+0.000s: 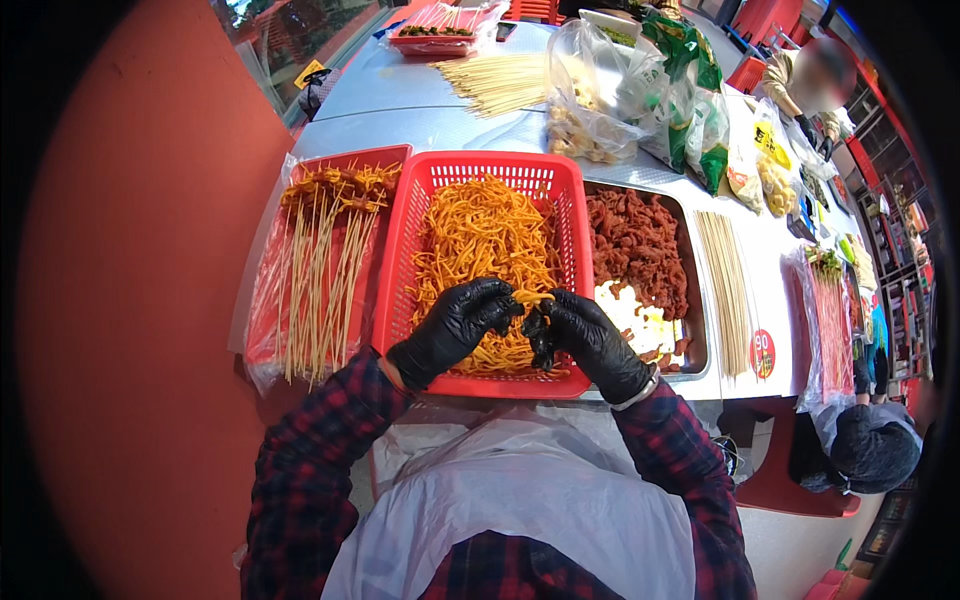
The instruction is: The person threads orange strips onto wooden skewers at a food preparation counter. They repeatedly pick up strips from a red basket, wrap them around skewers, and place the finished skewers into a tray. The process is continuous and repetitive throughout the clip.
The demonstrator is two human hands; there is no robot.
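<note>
Both my hands wear black gloves and meet above a red plastic basket [486, 159] heaped with orange-yellow strands of food [484, 232]. Between the fingertips of my left hand [465, 322] and my right hand [592, 337] stretches a small bundle of yellow strands [533, 297], gripped at both ends. To the left, a red tray [262, 322] lined with clear plastic carries several skewers [322, 277], their food ends pointing away from me. On the right stands a metal pan [697, 300] of reddish-brown meat strips [637, 240], with part of its shiny bottom showing.
Bare bamboo sticks [724, 292] lie right of the pan, and more sticks [495, 81] lie farther back. Plastic bags of food [585, 127] crowd the far right. Another filled tray [433, 45] sits at the back. Other people [787, 82] [874, 450] are along the right side.
</note>
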